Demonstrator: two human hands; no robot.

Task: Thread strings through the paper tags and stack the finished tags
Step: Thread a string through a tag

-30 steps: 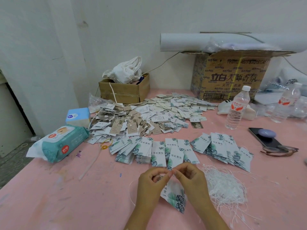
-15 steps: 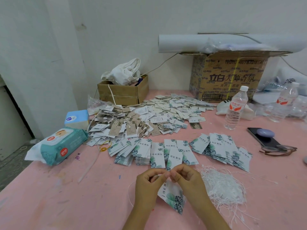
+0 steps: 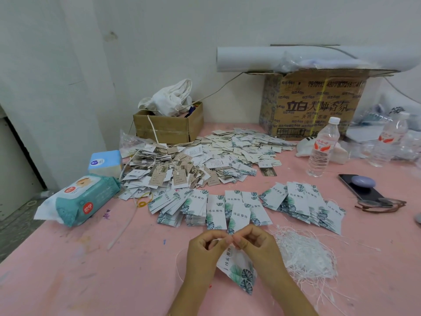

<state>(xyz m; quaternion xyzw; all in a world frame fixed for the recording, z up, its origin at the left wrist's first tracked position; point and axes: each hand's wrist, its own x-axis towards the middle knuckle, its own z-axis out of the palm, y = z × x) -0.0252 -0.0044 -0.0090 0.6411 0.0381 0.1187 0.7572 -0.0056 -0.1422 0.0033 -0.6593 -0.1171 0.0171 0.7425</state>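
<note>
My left hand and my right hand meet fingertip to fingertip above the pink table. Between them they pinch a thin white string at the top of a leaf-printed paper tag, which hangs down under my right hand. A loop of the string trails left of my left wrist. A tangle of loose white strings lies just right of my right hand. Rows of the same leaf-printed tags are spread beyond my hands, and a big heap of mixed tags lies further back.
A wet-wipes pack and a tissue box sit at the left. Two cardboard boxes stand against the wall. Water bottles, a phone and glasses are at the right.
My hands have stayed together at the tag's top, with only small finger movements on the string. The view has shifted slightly.
</note>
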